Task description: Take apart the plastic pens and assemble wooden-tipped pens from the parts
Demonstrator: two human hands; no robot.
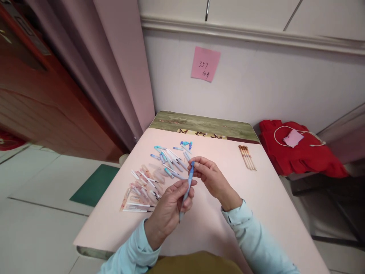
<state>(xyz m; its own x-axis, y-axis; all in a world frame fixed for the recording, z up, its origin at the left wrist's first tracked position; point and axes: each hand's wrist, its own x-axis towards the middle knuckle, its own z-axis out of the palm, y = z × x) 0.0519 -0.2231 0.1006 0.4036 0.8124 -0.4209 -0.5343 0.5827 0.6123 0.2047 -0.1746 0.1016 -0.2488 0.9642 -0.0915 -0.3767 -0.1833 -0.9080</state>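
A blue pen (190,177) is held upright and slightly tilted over the table, its tip pointing down toward me. My left hand (172,203) is closed around the pen's lower barrel. My right hand (209,175) pinches the small blue piece at the pen's top end. Just beyond my hands lies a loose group of blue and white pen parts (171,160), with a cluster of small blue pieces (186,144) behind it. Left of my left hand spreads a pile of clear, pinkish barrels and white refills (139,190).
Several brown-topped pens (246,158) lie side by side at the table's right. The table (256,213) has a pale pink cover. A red cloth (299,152) with a white cable (310,133) is to the right. A pink note (205,64) hangs on the wall.
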